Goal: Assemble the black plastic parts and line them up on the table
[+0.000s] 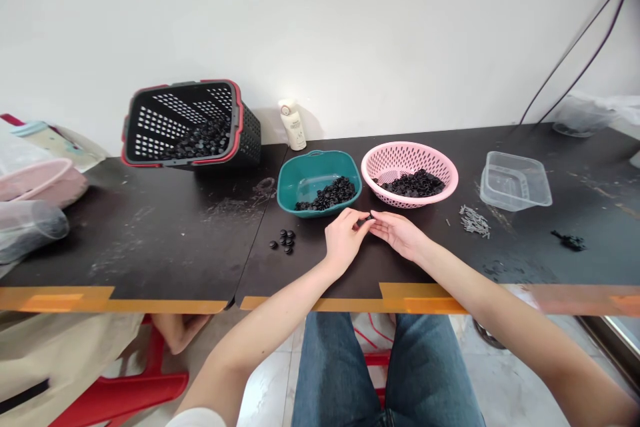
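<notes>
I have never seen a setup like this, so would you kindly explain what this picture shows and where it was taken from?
No machine is involved: a camera worn on a person's head looks forward and down at their bare hands. The left hand and right hand meet over a dark table, with a small black piece between their fingertips. Similar black pieces lie in a teal bowl, a pink colander and a small group on the table. A clear plastic tub stands to the right.
</notes>
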